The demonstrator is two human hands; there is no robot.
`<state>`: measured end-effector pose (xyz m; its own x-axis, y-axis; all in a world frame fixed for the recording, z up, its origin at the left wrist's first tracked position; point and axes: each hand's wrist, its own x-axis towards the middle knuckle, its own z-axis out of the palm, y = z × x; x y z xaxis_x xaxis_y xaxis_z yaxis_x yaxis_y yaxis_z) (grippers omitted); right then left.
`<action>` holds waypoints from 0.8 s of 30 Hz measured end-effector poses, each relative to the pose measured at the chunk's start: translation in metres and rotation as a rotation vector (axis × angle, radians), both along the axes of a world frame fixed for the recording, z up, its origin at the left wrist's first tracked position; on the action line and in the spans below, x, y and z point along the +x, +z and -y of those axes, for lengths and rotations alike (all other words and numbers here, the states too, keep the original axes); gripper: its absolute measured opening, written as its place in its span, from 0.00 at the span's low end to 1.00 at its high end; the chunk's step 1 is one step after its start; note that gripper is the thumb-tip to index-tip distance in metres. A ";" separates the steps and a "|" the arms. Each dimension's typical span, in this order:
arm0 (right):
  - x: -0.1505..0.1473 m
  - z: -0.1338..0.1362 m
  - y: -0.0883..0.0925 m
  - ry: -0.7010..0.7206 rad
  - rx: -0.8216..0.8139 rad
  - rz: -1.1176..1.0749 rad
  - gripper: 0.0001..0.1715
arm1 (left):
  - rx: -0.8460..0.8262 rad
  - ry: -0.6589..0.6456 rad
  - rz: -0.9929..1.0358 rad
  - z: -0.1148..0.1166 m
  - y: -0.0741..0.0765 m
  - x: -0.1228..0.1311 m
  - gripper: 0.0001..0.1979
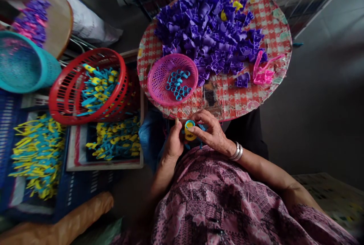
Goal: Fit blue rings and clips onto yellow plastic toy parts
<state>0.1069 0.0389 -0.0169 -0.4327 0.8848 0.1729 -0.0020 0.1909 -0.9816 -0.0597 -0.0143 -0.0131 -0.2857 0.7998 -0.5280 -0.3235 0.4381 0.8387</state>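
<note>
Between the hands [212, 130] sits a blue-rimmed yellow cylinder [189, 135].

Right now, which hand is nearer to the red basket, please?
Left. The left hand is right of and below the red basket; the right hand is farther right, at the yellow piece.

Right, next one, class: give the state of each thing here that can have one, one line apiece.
Yellow piece: held, blue-rimmed at the top.
Right hand: thumb and fingers on the yellow piece.
Left hand: beside the yellow piece, fingers mostly hidden.
Pink basket: open, partly filled.
Blue rings: loose in the pink basket.
Red basket: open, partly filled.
Purple pieces: piled loose on the table.
Bracelets: worn on the right wrist.
</note>
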 end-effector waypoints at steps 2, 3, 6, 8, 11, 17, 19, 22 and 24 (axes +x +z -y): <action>-0.001 0.001 0.000 -0.019 0.017 0.013 0.25 | 0.024 -0.006 -0.019 0.001 -0.002 -0.001 0.29; -0.001 0.002 0.001 -0.027 0.029 0.028 0.24 | 0.042 -0.009 -0.031 0.001 -0.003 -0.001 0.27; -0.001 0.003 0.001 -0.036 0.053 0.061 0.25 | 0.072 -0.008 -0.037 0.002 -0.005 -0.001 0.23; -0.001 0.003 0.001 -0.036 0.052 0.073 0.25 | 0.055 -0.003 -0.010 0.000 -0.004 0.000 0.23; -0.001 0.003 0.000 -0.035 0.038 0.092 0.24 | 0.030 0.013 0.023 -0.002 -0.001 0.002 0.26; -0.004 0.006 -0.001 -0.034 0.001 0.100 0.21 | 0.024 -0.013 0.025 -0.003 0.002 0.005 0.27; -0.002 0.005 0.000 -0.054 -0.041 0.060 0.20 | 0.022 -0.017 0.010 -0.002 0.002 0.005 0.26; 0.009 -0.004 0.003 -0.122 -0.002 0.068 0.20 | 0.013 -0.023 -0.008 -0.001 0.002 0.007 0.27; 0.019 -0.013 0.008 -0.131 0.150 0.196 0.19 | 0.007 -0.027 -0.020 0.000 0.003 0.008 0.27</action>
